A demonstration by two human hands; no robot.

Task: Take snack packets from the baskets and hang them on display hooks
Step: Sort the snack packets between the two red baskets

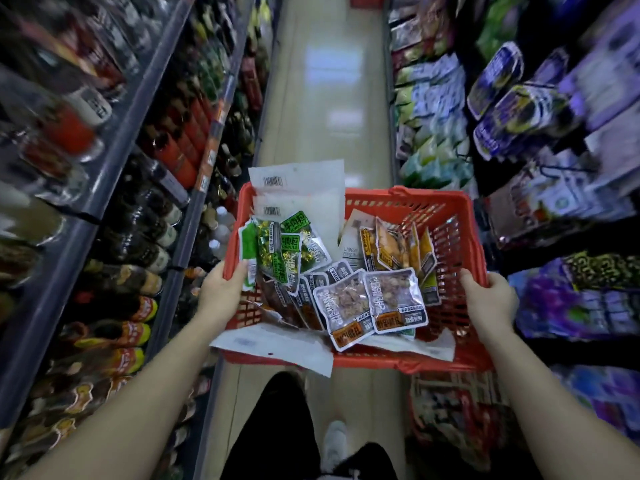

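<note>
I hold a red plastic basket [453, 216] in front of me in a shop aisle. My left hand [221, 289] grips its left rim and my right hand [488, 299] grips its right rim. Inside lie several snack packets: green ones [277, 251] at the left, yellow ones [391, 247] at the right, grey-and-clear ones [370, 303] in front. White bags with barcodes [298, 188] stand up at the basket's far side, and white paper [277, 344] hangs over the near rim.
Shelves of bottles [166, 161] line the left side. Hanging snack packets [512, 98] fill the display on the right, blurred. A second red basket [450, 410] with packets sits low at the right. The tiled aisle floor [329, 81] runs ahead; my legs and a shoe [334, 445] show below.
</note>
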